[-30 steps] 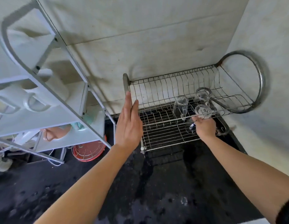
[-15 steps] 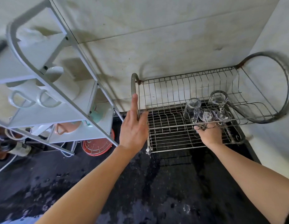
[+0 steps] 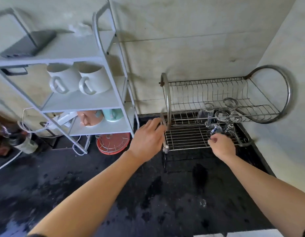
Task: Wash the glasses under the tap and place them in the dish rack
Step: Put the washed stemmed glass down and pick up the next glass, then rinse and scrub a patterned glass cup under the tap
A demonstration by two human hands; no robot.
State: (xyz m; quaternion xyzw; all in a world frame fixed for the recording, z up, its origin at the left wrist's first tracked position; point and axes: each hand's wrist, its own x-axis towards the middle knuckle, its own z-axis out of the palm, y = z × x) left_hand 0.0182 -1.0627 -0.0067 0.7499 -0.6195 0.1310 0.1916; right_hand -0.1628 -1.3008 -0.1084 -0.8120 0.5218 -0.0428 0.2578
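Observation:
A two-tier steel wire dish rack (image 3: 185,142) stands on the dark counter at the right. Three clear stemmed glasses sit upside down on its lower tier: one on the left (image 3: 207,113), one in the middle (image 3: 221,117) and one behind at the right (image 3: 231,109). My right hand (image 3: 222,147) hovers at the rack's front rail just below the middle glass, fingers curled and holding nothing. My left hand (image 3: 147,140) reaches to the rack's left end, its fingers touching the upright loop there.
A white shelf unit (image 3: 90,101) stands to the left with two white mugs (image 3: 80,79), coloured cups and a cable. A red round plate (image 3: 112,142) lies under it. The black counter (image 3: 148,194) is wet. Walls close in behind and at the right.
My right hand has let go of the middle glass and drawn back to the front rail. My left hand has dropped from upright to the rack's left end. The view has shifted left.

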